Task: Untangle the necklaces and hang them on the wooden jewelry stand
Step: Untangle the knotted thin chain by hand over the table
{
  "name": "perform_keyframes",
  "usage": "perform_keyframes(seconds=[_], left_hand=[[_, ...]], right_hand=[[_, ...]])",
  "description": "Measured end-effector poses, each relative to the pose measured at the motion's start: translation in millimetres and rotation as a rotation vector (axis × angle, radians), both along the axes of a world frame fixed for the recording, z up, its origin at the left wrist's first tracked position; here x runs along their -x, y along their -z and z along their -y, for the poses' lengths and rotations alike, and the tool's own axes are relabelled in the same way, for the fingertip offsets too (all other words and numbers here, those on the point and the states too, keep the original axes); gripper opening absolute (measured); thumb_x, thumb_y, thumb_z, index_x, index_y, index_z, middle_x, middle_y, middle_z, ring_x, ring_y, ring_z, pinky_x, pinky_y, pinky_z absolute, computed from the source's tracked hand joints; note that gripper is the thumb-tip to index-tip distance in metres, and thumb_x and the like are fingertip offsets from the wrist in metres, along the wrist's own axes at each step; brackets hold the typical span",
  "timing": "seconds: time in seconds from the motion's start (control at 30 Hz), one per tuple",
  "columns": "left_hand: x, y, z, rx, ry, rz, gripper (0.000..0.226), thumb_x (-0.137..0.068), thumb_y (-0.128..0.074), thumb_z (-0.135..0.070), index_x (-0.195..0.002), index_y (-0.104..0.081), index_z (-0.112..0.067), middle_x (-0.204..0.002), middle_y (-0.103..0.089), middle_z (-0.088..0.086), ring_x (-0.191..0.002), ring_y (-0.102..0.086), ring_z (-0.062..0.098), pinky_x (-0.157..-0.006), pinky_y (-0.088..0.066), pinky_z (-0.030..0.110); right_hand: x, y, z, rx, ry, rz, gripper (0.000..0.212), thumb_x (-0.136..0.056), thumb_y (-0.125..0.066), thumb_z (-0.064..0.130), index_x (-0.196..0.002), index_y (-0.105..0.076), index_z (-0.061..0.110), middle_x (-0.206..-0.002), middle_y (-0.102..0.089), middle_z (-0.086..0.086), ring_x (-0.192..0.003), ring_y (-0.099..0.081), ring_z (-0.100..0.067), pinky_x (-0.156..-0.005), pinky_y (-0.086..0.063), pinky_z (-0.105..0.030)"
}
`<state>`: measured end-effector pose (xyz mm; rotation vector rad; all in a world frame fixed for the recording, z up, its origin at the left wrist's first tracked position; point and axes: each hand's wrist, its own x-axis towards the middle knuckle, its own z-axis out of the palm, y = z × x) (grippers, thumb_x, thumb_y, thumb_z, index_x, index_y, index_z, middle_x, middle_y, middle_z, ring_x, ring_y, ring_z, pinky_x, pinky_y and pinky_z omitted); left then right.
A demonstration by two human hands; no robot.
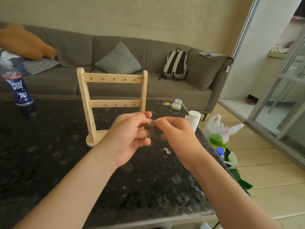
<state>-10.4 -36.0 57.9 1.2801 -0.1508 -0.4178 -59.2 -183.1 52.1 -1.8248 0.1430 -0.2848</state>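
1. A grey sofa (115,86) is running along behind the far edge of the dark table (49,146), closing that side. The table's near edge is crossing the bottom of the view, and its right edge is slanting away beside a tiled floor. Open tabletop is lying left of the arms and between the forearms.
2. The wooden stand (112,103) is standing upright near the middle of the table, just behind the hands, its two hook rails facing the person.
3. The left hand (130,134) is reaching in above the table, palm turned toward the right, thumb and forefinger pinching the necklaces (151,125), the other fingers loosely curled.
4. The right hand (178,134) is meeting it from the right, back of the hand up, fingertips also pinching the necklaces. The two hands are nearly touching.
5. The necklaces are hanging as a small dark bunch between the fingertips, in front of the stand's right post and clear of the tabletop.
6. A bottle (18,86) is standing at the far left. A white roll (193,120) is standing at the right edge, just behind the right hand, with a plastic bag (219,129) on the floor beyond.
7. A small silvery chain (166,150) is lying on the table just beside the right wrist.
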Motion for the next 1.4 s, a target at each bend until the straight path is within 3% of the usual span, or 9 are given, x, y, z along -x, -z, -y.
perform_keyframes(seconds=[0.07,0.13,0.3,0.37,0.53,0.7,0.9,1.2,1.4], left_hand=[[-0.4,3.3,-1.1,-0.286,-0.107,0.263,0.013,-0.103,-0.066,-0.011,-0.112,-0.072,-0.019,-0.104,-0.072,0.015,-0.073,-0.073,0.025,-0.053,-0.062,0.033],[-0.7,6.4,-3.0,-0.398,-0.149,0.423,0.015,-0.101,-0.071,-0.012,-0.107,-0.072,-0.026,-0.103,-0.074,0.002,-0.078,-0.079,0.019,-0.059,-0.067,0.041],[1.8,10.2,-2.1,-0.542,-0.208,0.638,0.019,-0.094,-0.078,-0.010,-0.095,-0.074,-0.028,-0.092,-0.074,-0.009,-0.084,-0.072,-0.003,-0.054,-0.059,0.018],[2.2,10.0,-0.7,-0.557,-0.211,0.653,0.017,-0.093,-0.079,-0.010,-0.093,-0.075,-0.027,-0.089,-0.073,-0.011,-0.085,-0.064,-0.018,-0.051,-0.053,0.010],[1.3,7.3,-1.9,-0.575,-0.215,0.674,0.014,-0.089,-0.083,-0.015,-0.087,-0.077,-0.028,-0.080,-0.075,-0.011,-0.077,-0.067,-0.015,-0.051,-0.051,0.008],[-2.3,8.3,-5.6,-0.586,-0.197,0.731,0.018,-0.085,-0.085,-0.018,-0.087,-0.073,-0.030,-0.076,-0.076,-0.011,-0.069,-0.076,0.006,-0.070,-0.067,0.037],[-2.2,10.1,-6.1,-0.567,-0.173,0.868,0.024,-0.093,-0.076,-0.012,-0.089,-0.069,-0.034,-0.085,-0.073,-0.010,-0.073,-0.077,0.018,-0.066,-0.067,0.042],[1.7,7.3,-1.0,-0.601,-0.334,0.816,0.005,-0.083,-0.085,-0.029,-0.083,-0.084,-0.034,-0.075,-0.075,-0.020,-0.073,-0.072,0.002,-0.074,-0.066,0.034],[1.4,6.7,-1.0,-0.564,-0.323,0.694,0.004,-0.081,-0.086,-0.033,-0.079,-0.083,-0.036,-0.075,-0.076,-0.020,-0.082,-0.069,-0.007,-0.075,-0.061,0.026]], right_hand=[[-1.9,1.1,0.7,-0.074,0.019,-0.064,0.029,-0.103,-0.063,0.028,-0.082,-0.081,0.021,-0.090,-0.075,-0.003,-0.094,-0.067,-0.019,-0.091,-0.057,-0.034],[-4.0,3.4,3.7,-0.133,0.008,-0.117,0.029,-0.102,-0.066,0.029,-0.078,-0.082,0.023,-0.071,-0.072,0.009,-0.098,-0.065,-0.019,-0.095,-0.056,-0.039],[-8.3,9.5,5.9,-0.231,-0.029,-0.128,0.022,-0.099,-0.068,0.028,-0.083,-0.082,0.021,-0.076,-0.069,0.013,-0.098,-0.063,-0.015,-0.090,-0.052,-0.035],[-7.3,8.6,5.1,-0.240,-0.044,-0.121,0.025,-0.100,-0.066,0.026,-0.082,-0.081,0.020,-0.072,-0.069,0.014,-0.094,-0.062,-0.014,-0.092,-0.052,-0.037],[-5.3,6.1,4.2,-0.278,-0.058,-0.156,0.029,-0.102,-0.060,0.021,-0.080,-0.078,0.015,-0.073,-0.068,0.003,-0.090,-0.064,-0.017,-0.099,-0.052,-0.043],[-6.4,5.4,3.7,-0.433,-0.056,-0.200,0.020,-0.098,-0.058,0.016,-0.088,-0.072,0.009,-0.079,-0.066,-0.003,-0.085,-0.063,-0.018,-0.091,-0.054,-0.041],[-10.1,9.2,2.8,-0.642,-0.077,-0.265,0.020,-0.089,-0.057,0.019,-0.104,-0.067,0.009,-0.100,-0.060,-0.011,-0.092,-0.063,-0.025,-0.089,-0.052,-0.041],[-7.8,7.5,-2.2,-0.595,-0.049,-0.240,0.020,-0.095,-0.059,0.018,-0.105,-0.074,0.009,-0.087,-0.063,-0.006,-0.089,-0.060,-0.021,-0.089,-0.052,-0.040],[-6.8,5.8,-5.7,-0.588,-0.054,-0.204,0.024,-0.097,-0.056,0.017,-0.111,-0.073,0.006,-0.097,-0.059,-0.011,-0.093,-0.057,-0.022,-0.087,-0.050,-0.039]])
